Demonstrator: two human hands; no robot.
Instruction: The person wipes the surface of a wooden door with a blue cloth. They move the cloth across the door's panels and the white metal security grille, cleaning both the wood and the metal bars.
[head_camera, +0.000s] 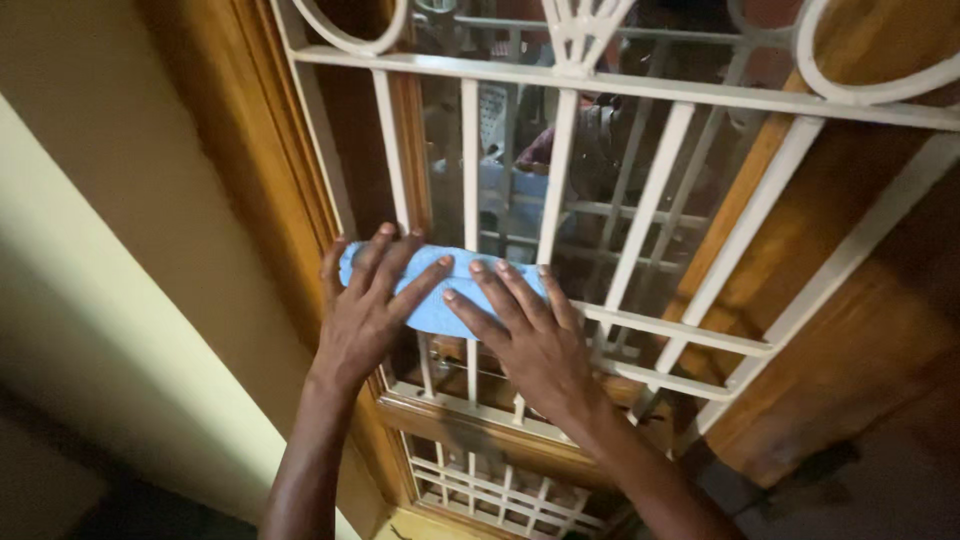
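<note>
a light blue cloth (440, 290) is being pressed flat against the white metal window grille (650, 190), low on its left side, close to the wooden window frame (270, 150). the cloth is being seen as a soft, folded or bunched pad, longer than it is tall, pale blue and without any pattern that can be made out; much of it is being hidden under the fingers. it is lying across several upright bars just above the grille's lower horizontal rails.

the left hand (365, 310) is being laid open over the cloth's left end, fingers spread and flat, nothing being gripped. the right hand (530, 335) is being laid open over the cloth's right end in the same way, fingers splayed and pressing. the two hands are being held just beside each other, fingertips nearly meeting over the middle of the cloth.

for the wiping to be done well, it is judged that even pressure is being needed from both palms, with the cloth being kept wrapped to the bars so that their sides are being reached too, and with fingers being kept clear of the narrow gaps.

behind the grille, glass (510, 170) with dim reflections is being seen. a cream wall (110, 250) is running along the left of the frame.
</note>
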